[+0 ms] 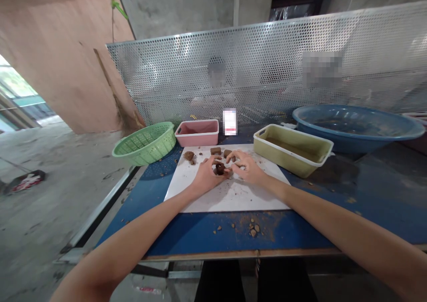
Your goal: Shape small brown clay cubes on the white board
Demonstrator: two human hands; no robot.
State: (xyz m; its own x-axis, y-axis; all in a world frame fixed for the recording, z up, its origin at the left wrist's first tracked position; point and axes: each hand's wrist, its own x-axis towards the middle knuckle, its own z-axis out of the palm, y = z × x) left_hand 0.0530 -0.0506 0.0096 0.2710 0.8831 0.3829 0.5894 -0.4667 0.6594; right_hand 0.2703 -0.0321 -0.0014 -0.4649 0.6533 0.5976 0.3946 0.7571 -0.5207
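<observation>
Over the white board (267, 200), my left hand (207, 176) curls its thumb and fingers around a small dark brown lump of clay (220, 169). My right hand (247, 168) is close on the right, its fingers curved and apart, with the tips near the lump; whether they touch it I cannot tell. Just behind the hands lie a short brown clay block (215, 151) and a second clay block (227, 153), partly covered by my right fingers. A rough, crumbly clump of clay (189, 156) sits at the board's back left. Crumbs are scattered across the board.
A green basket (147, 144) and a pink bin (197, 139) stand behind left. To the right are an olive bin (283, 153) holding murky liquid and a wide blue basin (353, 137). Perforated metal sheet (260, 70) closes the back. Loose clay bits (253, 228) dot the blue table (187, 235).
</observation>
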